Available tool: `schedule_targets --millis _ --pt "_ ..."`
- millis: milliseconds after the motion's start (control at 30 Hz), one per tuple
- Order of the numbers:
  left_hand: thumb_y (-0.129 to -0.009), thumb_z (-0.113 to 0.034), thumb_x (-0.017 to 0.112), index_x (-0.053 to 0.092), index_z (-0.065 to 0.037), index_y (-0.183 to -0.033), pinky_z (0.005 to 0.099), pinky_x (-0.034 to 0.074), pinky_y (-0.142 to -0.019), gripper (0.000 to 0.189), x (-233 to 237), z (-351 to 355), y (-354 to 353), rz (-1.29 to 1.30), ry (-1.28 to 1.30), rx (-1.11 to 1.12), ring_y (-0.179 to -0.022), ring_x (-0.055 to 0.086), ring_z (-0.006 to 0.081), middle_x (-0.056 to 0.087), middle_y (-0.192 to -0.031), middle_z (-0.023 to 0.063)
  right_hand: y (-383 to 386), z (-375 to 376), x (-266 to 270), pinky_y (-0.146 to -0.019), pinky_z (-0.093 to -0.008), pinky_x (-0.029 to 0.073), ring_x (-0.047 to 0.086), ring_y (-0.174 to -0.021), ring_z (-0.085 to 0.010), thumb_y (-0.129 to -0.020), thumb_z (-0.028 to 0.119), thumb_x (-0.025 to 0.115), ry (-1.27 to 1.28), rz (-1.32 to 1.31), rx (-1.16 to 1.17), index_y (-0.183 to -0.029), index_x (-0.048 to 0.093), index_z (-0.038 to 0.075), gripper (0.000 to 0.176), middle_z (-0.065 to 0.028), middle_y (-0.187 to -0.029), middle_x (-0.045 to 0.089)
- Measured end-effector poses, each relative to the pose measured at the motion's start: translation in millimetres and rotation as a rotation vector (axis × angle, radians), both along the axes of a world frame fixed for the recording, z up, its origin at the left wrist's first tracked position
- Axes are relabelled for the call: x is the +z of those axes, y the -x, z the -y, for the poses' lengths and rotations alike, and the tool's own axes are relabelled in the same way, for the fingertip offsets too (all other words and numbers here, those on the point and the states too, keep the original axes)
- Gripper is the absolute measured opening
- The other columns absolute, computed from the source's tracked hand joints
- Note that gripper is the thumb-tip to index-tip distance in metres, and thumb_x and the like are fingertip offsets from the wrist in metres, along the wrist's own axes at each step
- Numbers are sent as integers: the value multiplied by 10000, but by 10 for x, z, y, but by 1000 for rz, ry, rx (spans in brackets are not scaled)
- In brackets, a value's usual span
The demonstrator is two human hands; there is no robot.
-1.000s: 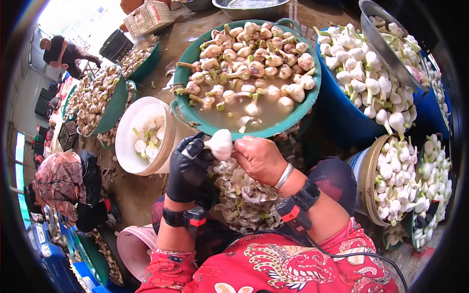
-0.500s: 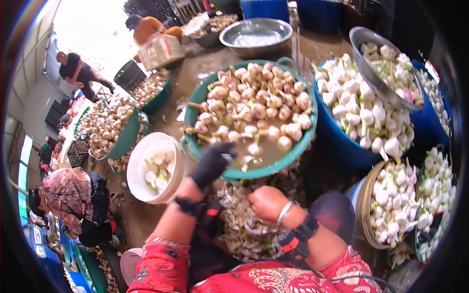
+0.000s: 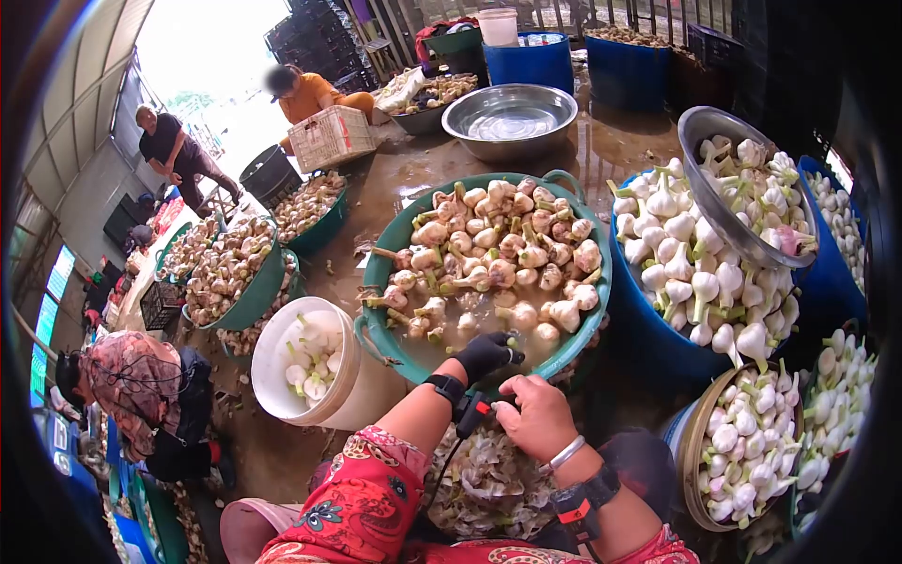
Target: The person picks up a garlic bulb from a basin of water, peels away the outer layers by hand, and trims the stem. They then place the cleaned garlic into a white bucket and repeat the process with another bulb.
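Note:
My left hand (image 3: 485, 357), in a black glove, is at the near rim of a green tub (image 3: 374, 282). Its fingers are curled, with a small pale spot at the tips; I cannot make out what they hold. Unpeeled garlic bulbs (image 3: 503, 273) fill the tub, partly in murky water. Just right of and below it, my bare right hand (image 3: 537, 415) is closed, its thumb and forefinger bent towards the glove. Whatever it holds is hidden. Beneath both hands lies a heap of garlic skins (image 3: 489, 484).
Left of the tub stands a white bucket (image 3: 362, 376) with some peeled garlic (image 3: 315, 357). On the right are a blue barrel (image 3: 648, 320) of white garlic, a tilted metal basin (image 3: 700, 141) and another bucket (image 3: 691, 451). Behind the tub sits a metal basin of water (image 3: 512, 122). Other people (image 3: 141, 385) are at left.
The view has tilted up, so the scene sits lower. My left hand has come from the tub's left side to its near rim, close to my right hand, which stays closed.

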State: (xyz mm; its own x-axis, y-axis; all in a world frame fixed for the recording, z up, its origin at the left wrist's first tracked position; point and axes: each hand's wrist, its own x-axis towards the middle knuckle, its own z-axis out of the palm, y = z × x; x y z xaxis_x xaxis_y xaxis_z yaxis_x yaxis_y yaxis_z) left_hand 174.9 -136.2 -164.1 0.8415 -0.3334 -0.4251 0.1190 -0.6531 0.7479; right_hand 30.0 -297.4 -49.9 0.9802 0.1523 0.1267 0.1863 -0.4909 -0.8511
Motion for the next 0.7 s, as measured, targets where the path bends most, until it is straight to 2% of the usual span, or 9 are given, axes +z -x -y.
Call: schedule_targets --millis 67,133,267,367,400,467,533,600,700 --pt "-753 -204 745 681 -48 -1048 266 483 -745 340 29 66 62 -5 149 141 -797 590 115 681 -874 61 8 -9 -41 -675 -370 503 614 -740 -293 -731 156 686 -29 14 -31 -958 629 49 257 -150 -852 614" --pt "-812 -188 706 688 -51 -1036 258 498 -699 263 198 35 105 240 29 52 -728 609 121 673 -821 32 -2 -16 -110 -675 -359 512 617 -733 -260 -719 146 704 -63 84 -122 -1031 611 45 341 -140 -881 617" --pt "-885 -176 640 622 3 -1121 269 521 -680 297 887 -225 545 -99 699 317 -761 630 134 658 -894 59 -79 -5 -110 -851 -383 493 606 -992 -305 -699 161 738 -124 167 -181 -1312 448 61 686 -180 -1151 590" --pt "-919 -207 592 614 -2 -1130 267 522 -707 294 1216 -288 1062 -251 951 459 -804 630 133 654 -960 71 -112 -190 -191 -874 -330 497 608 -1037 -210 -690 66 762 -375 45 -29 -1331 431 50 722 -127 -1184 600" --pt "-923 -221 581 602 5 -1144 292 530 -760 317 1062 -446 1148 -145 839 368 -875 638 158 649 -1015 84 -111 -235 -208 -873 -311 499 607 -1032 -175 -685 27 766 -466 -87 65 -1330 433 44 727 -105 -1182 606" --pt "-929 -218 569 599 10 -1147 299 526 -783 317 1134 -467 1332 -202 1017 479 -886 637 161 647 -1034 86 -72 -332 -229 -837 -287 523 610 -981 -150 -669 -20 761 -518 -92 112 -1287 475 33 683 -71 -1123 616" --pt "-933 -215 559 611 -4 -1139 286 520 -768 299 1079 -555 1403 -101 907 476 -869 634 150 654 -1004 75 -6 -405 -111 -829 -286 529 603 -974 -142 -662 -32 758 -402 32 95 -1251 508 37 644 -59 -1096 612" --pt "-930 -211 565 610 -8 -1148 280 518 -765 301 1012 -576 1431 -91 969 512 -869 634 151 654 -1004 78 -9 -463 -195 -791 -305 555 599 -1006 -207 -622 23 755 -352 67 105 -1238 519 57 661 -117 -1142 570" --pt "-922 -185 570 598 1 -1164 291 518 -795 306 1021 -646 1423 -107 931 510 -885 631 154 648 -1025 81 -24 -535 -262 -803 -284 539 617 -924 -142 -640 -15 763 -645 -178 122 -1217 515 18 629 -76 -1097 589"
